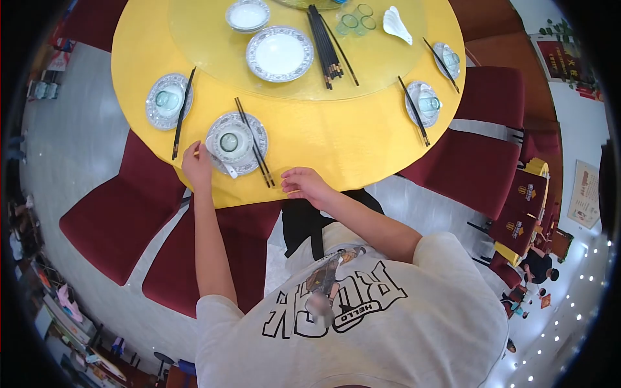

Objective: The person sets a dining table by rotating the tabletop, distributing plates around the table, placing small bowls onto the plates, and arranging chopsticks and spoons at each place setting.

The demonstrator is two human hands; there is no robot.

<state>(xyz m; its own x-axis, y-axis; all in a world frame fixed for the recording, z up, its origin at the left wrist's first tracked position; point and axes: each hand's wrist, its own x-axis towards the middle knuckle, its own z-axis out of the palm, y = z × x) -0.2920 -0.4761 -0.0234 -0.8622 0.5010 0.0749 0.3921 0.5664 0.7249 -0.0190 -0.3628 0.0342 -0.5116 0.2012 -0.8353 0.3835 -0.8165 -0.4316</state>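
Observation:
In front of me a patterned plate carries a small bowl with a green-tinted glass in it. A white spoon lies at the plate's near side. One pair of black chopsticks rests slantwise across the right side of the plate, its ends reaching toward me. My left hand is by the plate's left rim, fingers loosely bent, with its fingertips right at the edge. Just right of the chopstick ends, my right hand hovers near the table edge, its fingers loosely apart and holding nothing.
The yellow round table bears a glass turntable with stacked plates, chopsticks, glasses and white spoons. Other settings stand left and right. Dark red chairs surround the table.

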